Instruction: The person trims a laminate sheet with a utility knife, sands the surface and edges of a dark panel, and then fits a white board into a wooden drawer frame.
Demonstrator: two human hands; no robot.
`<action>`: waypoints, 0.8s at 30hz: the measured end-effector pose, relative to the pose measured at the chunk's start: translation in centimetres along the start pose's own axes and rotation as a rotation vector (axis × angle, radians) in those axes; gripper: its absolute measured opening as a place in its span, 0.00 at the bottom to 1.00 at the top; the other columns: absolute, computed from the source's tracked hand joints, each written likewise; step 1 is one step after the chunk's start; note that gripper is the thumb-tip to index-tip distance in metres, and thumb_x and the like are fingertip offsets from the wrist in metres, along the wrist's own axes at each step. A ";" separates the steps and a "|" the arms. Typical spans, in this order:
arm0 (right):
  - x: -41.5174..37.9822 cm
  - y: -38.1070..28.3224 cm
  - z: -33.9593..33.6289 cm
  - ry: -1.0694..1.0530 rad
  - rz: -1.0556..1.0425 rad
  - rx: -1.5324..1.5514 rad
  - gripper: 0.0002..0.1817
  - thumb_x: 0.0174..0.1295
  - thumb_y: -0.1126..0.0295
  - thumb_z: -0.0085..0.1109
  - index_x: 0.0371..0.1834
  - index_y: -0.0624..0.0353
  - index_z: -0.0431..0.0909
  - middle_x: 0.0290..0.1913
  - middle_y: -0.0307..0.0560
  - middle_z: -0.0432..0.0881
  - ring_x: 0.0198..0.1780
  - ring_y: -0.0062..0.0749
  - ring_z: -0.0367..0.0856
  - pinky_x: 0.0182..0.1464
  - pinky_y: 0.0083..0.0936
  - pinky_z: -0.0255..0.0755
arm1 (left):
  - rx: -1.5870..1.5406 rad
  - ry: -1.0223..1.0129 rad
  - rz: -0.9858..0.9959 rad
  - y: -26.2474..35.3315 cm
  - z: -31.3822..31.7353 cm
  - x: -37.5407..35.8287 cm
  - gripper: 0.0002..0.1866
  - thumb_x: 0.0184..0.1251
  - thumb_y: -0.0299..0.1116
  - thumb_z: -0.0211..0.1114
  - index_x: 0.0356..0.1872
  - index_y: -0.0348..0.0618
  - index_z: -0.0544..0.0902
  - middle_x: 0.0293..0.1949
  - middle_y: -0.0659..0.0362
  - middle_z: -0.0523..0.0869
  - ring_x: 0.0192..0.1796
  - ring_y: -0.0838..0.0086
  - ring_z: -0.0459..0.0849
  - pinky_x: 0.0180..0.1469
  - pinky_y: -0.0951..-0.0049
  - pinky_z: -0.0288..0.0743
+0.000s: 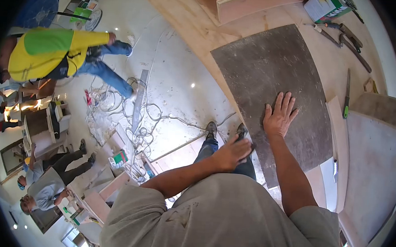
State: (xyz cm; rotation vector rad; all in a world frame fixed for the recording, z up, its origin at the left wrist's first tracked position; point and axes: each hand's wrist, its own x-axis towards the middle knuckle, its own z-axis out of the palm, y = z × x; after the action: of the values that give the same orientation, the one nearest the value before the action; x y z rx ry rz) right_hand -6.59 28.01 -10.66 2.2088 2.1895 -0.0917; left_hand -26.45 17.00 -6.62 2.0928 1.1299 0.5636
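Note:
My right hand (280,115) lies flat on a dark brown, scuffed sheet panel (276,60), with its fingers stretched out and the palm down. My left hand (232,152) is curled near the panel's left edge, in front of my body. Something dark shows at its fingertips, partly hidden and slightly blurred; I cannot make out what it is. Under the panel is a light wooden worktop (245,32).
Pliers-like hand tools (346,37), a green-handled blade tool (347,93) and a green-and-white can (323,7) sit at right. Tangled cables (138,128) cover the floor. A person in a yellow shirt (47,53) walks at left; several others are beyond.

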 end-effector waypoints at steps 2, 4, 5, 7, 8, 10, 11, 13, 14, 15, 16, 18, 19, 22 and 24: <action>0.1 0.3 0.4 0.035 -0.015 0.016 0.37 0.77 0.50 0.49 0.85 0.51 0.56 0.87 0.53 0.48 0.87 0.56 0.43 0.82 0.67 0.36 | 0.100 -0.066 0.042 0.3 -1.8 -0.2 0.21 0.55 0.24 0.65 0.53 0.40 0.79 0.61 0.46 0.79 0.71 0.51 0.73 0.74 0.39 0.59; -0.3 0.4 0.6 0.029 -0.017 0.004 0.37 0.77 0.50 0.48 0.85 0.51 0.55 0.87 0.53 0.48 0.87 0.55 0.43 0.83 0.67 0.36 | 0.271 0.313 -0.118 -7.9 -3.4 1.6 0.33 0.64 0.25 0.61 0.74 0.40 0.72 0.76 0.48 0.72 0.79 0.52 0.68 0.80 0.42 0.55; -0.2 0.2 0.4 0.015 -0.010 -0.012 0.37 0.78 0.50 0.48 0.85 0.51 0.55 0.87 0.52 0.48 0.87 0.54 0.42 0.83 0.67 0.36 | 0.377 0.348 -0.284 -10.7 -8.0 4.8 0.33 0.67 0.26 0.60 0.76 0.39 0.69 0.75 0.48 0.73 0.78 0.51 0.69 0.77 0.42 0.59; -0.3 0.1 0.5 0.006 -0.004 -0.032 0.36 0.78 0.50 0.47 0.86 0.51 0.54 0.87 0.51 0.47 0.87 0.53 0.42 0.83 0.66 0.36 | 0.561 0.588 -0.284 -15.9 -14.2 10.3 0.28 0.69 0.29 0.62 0.70 0.36 0.72 0.71 0.46 0.76 0.74 0.48 0.72 0.74 0.43 0.63; -0.2 0.1 0.7 0.010 -0.005 -0.037 0.36 0.78 0.51 0.46 0.86 0.51 0.54 0.87 0.51 0.48 0.87 0.54 0.42 0.83 0.66 0.36 | 0.494 0.469 -0.309 -16.8 -14.3 11.2 0.27 0.69 0.29 0.62 0.69 0.35 0.73 0.70 0.45 0.76 0.74 0.47 0.71 0.74 0.43 0.62; 0.3 0.3 0.8 0.022 -0.012 -0.050 0.36 0.79 0.51 0.46 0.86 0.51 0.54 0.87 0.51 0.48 0.87 0.54 0.43 0.83 0.66 0.37 | 0.356 0.232 -0.346 -17.5 -13.2 12.6 0.26 0.67 0.30 0.63 0.66 0.33 0.74 0.69 0.43 0.76 0.75 0.45 0.70 0.75 0.43 0.61; 0.2 0.4 0.8 0.024 -0.015 -0.055 0.35 0.79 0.51 0.45 0.86 0.51 0.54 0.87 0.51 0.48 0.87 0.54 0.42 0.83 0.66 0.37 | 0.413 0.324 -0.246 -16.9 -8.4 11.2 0.26 0.66 0.29 0.63 0.65 0.33 0.75 0.69 0.42 0.75 0.75 0.44 0.68 0.75 0.42 0.59; -0.2 0.4 1.0 0.015 -0.015 -0.057 0.35 0.79 0.51 0.44 0.86 0.51 0.54 0.87 0.51 0.48 0.87 0.54 0.42 0.83 0.66 0.36 | 0.294 0.351 -0.102 -9.3 -0.2 5.9 0.26 0.62 0.27 0.62 0.63 0.31 0.76 0.69 0.40 0.74 0.77 0.42 0.64 0.77 0.40 0.55; 0.1 0.6 1.1 0.015 -0.016 -0.059 0.35 0.79 0.51 0.44 0.86 0.51 0.53 0.87 0.51 0.48 0.87 0.54 0.41 0.83 0.66 0.36 | 0.155 0.305 -0.070 -6.7 4.3 2.4 0.27 0.62 0.26 0.60 0.65 0.31 0.76 0.70 0.41 0.74 0.77 0.42 0.66 0.79 0.40 0.52; 0.0 0.6 1.1 0.012 -0.016 -0.060 0.35 0.80 0.51 0.43 0.86 0.51 0.53 0.87 0.52 0.48 0.87 0.54 0.41 0.83 0.67 0.36 | -0.186 0.172 0.037 -4.8 7.6 -0.7 0.29 0.65 0.28 0.59 0.69 0.31 0.75 0.72 0.42 0.74 0.78 0.45 0.67 0.80 0.42 0.52; -0.4 0.4 1.3 0.006 -0.019 -0.057 0.35 0.80 0.51 0.43 0.86 0.51 0.53 0.87 0.52 0.48 0.87 0.55 0.41 0.83 0.67 0.36 | -0.138 0.070 0.134 -1.6 8.7 -3.0 0.30 0.64 0.27 0.60 0.69 0.33 0.75 0.73 0.43 0.73 0.78 0.47 0.68 0.79 0.42 0.55; 0.1 0.7 1.3 0.014 -0.029 -0.060 0.35 0.80 0.51 0.42 0.86 0.51 0.54 0.87 0.52 0.48 0.87 0.56 0.42 0.82 0.68 0.36 | -0.106 0.009 0.245 0.3 8.9 -4.0 0.30 0.62 0.28 0.66 0.68 0.34 0.76 0.71 0.44 0.75 0.78 0.50 0.69 0.78 0.42 0.58; 0.5 0.7 1.0 0.014 -0.027 -0.069 0.35 0.80 0.50 0.41 0.86 0.51 0.53 0.88 0.52 0.47 0.87 0.56 0.42 0.82 0.68 0.36 | -0.129 0.047 0.254 0.1 8.0 -3.9 0.30 0.60 0.28 0.70 0.66 0.35 0.78 0.70 0.45 0.76 0.77 0.50 0.70 0.78 0.42 0.58; 0.2 0.7 0.7 0.006 -0.067 -0.111 0.36 0.81 0.47 0.40 0.86 0.52 0.53 0.88 0.52 0.46 0.87 0.54 0.41 0.82 0.68 0.37 | -0.046 0.162 0.178 -1.9 2.3 -2.1 0.33 0.59 0.32 0.76 0.68 0.37 0.78 0.72 0.44 0.75 0.78 0.50 0.70 0.79 0.44 0.59; 1.1 1.4 0.1 -0.014 -0.153 -0.135 0.36 0.81 0.47 0.40 0.85 0.53 0.53 0.88 0.52 0.46 0.87 0.54 0.42 0.82 0.69 0.38 | 0.097 0.326 0.006 -2.5 -2.7 0.1 0.33 0.65 0.31 0.72 0.73 0.42 0.75 0.75 0.49 0.74 0.78 0.55 0.70 0.80 0.48 0.59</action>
State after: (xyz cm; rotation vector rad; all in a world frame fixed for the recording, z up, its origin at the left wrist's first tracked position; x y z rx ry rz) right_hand -5.19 29.12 -10.89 1.9649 2.2808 0.0358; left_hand -29.51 18.99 -6.64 2.1378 1.3553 0.8939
